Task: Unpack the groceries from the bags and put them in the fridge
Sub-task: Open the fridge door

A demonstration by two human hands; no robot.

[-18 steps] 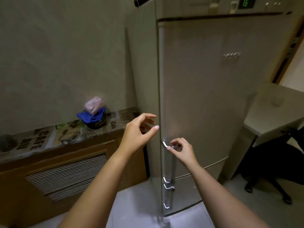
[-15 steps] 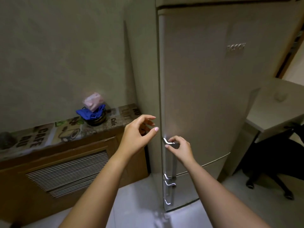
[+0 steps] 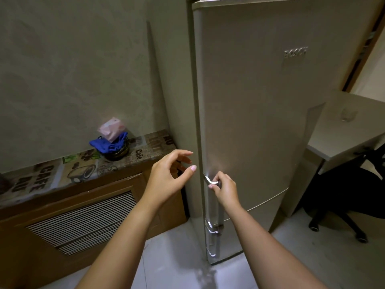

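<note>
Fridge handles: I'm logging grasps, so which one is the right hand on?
The upper door handle: the right hand wraps its top end. The lower handle is untouched.

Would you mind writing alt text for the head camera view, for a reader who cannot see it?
A person's right hand grips the top of the upper door handle of a tall, closed silver fridge, while the left hand hovers open beside the door's edge. To the left, a low wooden cabinet carries a blue cloth and a pink packet.

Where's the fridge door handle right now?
Head view, lower centre: the handle runs down the fridge door's left edge, right hand gripping its top.
</note>
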